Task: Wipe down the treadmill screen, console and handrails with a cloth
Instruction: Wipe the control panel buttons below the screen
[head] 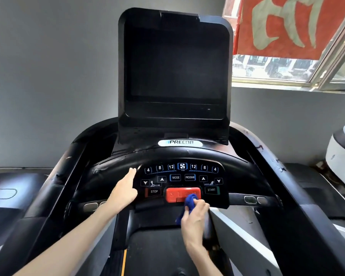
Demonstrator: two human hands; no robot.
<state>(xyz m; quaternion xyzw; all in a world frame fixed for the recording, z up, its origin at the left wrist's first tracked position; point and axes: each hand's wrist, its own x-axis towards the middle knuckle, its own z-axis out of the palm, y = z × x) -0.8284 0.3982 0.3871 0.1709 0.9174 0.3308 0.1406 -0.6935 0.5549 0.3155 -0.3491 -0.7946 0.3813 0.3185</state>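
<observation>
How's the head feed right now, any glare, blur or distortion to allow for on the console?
Head view: daylight through the window washes out the upper right; the screen reads black, no glare; the right hand and blue cloth are slightly motion-blurred at the red stop key; console labels are legible; the wide-angle lens bows the edges.

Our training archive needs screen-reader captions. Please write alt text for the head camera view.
A person's right hand presses a bunched blue cloth against the red rectangular stop pad of a black treadmill console, while the left hand rests flat beside the buttons. The dark rectangular screen stands above.
</observation>
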